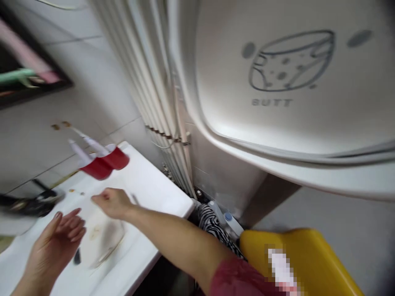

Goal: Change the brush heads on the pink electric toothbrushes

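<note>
- Two red cups (106,164) stand side by side on the back ledge of the white washbasin (154,197), just beyond your right hand (112,202). White toothbrushes (83,144) lean out of them toward the tiled wall (92,82).
- A dark tap (31,202) juts in from the left edge, near your left hand (58,242). It is too blurred to make out more.
- A white ribbed radiator (148,82) runs down the wall to the right of the washbasin. A large pale plastic tub (277,135) hangs over that corner, with a line drawing on its underside.
- In the gap below sit a black-and-white striped cloth (212,226) and two white bottles (230,220). A glossy yellow plastic thing (296,263) lies in front of them, close to your right elbow.
- Your right arm reaches across the bowl, the hand above its far side with fingers loosely curled. Whether it pinches anything you cannot tell — the blur hides it.
- Your left hand hovers over the near left side of the bowl, palm up, fingers spread and slightly bent, holding nothing.
- The washbasin is smooth glazed white, with a flat rectangular surround and a shallow rounded bowl — faint brownish marks show in the bowl between your hands.
</note>
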A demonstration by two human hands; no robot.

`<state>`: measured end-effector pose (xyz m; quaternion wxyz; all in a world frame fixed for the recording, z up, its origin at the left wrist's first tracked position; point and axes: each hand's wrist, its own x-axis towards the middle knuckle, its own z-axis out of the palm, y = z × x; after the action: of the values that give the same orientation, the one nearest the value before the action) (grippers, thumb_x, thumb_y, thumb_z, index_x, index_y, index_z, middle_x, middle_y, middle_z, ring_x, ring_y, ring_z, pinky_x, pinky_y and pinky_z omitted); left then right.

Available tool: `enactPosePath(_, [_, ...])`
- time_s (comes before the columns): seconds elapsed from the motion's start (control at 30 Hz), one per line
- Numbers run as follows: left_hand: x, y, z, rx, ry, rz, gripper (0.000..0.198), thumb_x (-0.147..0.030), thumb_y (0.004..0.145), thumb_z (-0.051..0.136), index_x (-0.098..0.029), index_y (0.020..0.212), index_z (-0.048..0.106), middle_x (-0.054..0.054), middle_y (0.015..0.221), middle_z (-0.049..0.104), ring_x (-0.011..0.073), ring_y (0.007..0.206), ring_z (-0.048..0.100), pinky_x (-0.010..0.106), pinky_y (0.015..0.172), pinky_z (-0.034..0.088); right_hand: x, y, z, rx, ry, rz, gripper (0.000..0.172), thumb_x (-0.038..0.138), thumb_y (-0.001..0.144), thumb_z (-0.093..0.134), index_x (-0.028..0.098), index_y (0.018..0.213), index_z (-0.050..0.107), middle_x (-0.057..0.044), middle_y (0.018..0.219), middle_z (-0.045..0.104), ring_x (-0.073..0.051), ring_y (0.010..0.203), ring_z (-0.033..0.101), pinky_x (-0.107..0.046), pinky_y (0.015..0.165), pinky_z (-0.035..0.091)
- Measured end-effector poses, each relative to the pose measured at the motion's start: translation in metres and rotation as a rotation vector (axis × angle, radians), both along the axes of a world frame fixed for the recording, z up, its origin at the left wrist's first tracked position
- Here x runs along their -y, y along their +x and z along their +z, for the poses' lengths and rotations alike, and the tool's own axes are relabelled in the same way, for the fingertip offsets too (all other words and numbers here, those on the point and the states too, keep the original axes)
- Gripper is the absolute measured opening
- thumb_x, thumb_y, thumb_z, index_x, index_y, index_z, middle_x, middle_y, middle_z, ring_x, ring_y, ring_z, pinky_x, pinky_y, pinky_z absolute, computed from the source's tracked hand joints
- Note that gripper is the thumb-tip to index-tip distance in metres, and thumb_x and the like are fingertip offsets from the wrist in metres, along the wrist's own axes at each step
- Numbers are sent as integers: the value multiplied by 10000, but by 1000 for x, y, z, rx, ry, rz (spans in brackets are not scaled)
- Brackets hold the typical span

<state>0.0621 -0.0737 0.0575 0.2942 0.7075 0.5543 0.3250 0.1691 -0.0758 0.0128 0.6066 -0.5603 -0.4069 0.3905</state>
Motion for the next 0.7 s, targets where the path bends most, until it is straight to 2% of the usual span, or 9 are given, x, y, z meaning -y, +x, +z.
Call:
enactPosePath(0.07, [-1,-9,8,342,-344,-144,519,-619,601,196,-208,361,401,-23,313,279,53,328,215,219,345,209,-2,-6,9,-18,28,102,383,469,628,345,181,381,402,53,323,362,-78,355,400,-198,388,343])
enactPosePath(0.13, [-1,-19,20,491,-495,-300,564,-648,588,141,-177,327,308,-24,324,244,45,317,183,208,334,162,-6,-12,26,-35,60,179,492,517,673,185,182,346,337,47,302,339,-57,285,335,-194,339,315])
enactPosePath(0.2, [-2,-26,35,566,-497,-382,575,-648,597,93,-172,343,293,-31,334,237,40,310,186,198,336,144,-11,-19,49,-46,104,250,542,545,671,69,183,335,291,47,302,335,-43,265,308,-182,313,290])
enactPosePath(0.3, [-6,-31,57,623,-471,-456,597,-643,598,21,-169,358,293,-41,318,225,33,285,177,181,335,116,-17,-33,84,-105,215,334,550,595,634,71,181,326,261,59,270,300,-35,231,273,-173,275,235])
enactPosePath(0.4, [-13,-35,65,628,-446,-436,602,-659,580,22,-164,358,284,-51,296,216,25,271,174,169,337,101,-20,-45,100,-48,248,347,548,609,620,116,179,321,276,63,245,291,-35,218,271,-173,271,226])
enactPosePath(0.5, [-21,-45,51,685,-486,-355,599,-670,570,51,-161,363,290,-52,280,235,24,263,178,168,334,83,-23,-52,91,55,159,305,538,596,631,130,181,318,271,58,248,299,-38,224,282,-177,277,242])
enactPosePath(0.7, [-31,-61,-9,725,-569,-187,581,-680,557,85,-170,362,281,-59,257,215,23,240,155,174,330,54,-30,-50,40,213,-7,240,516,576,645,122,199,316,244,52,236,277,-47,210,253,-198,264,248])
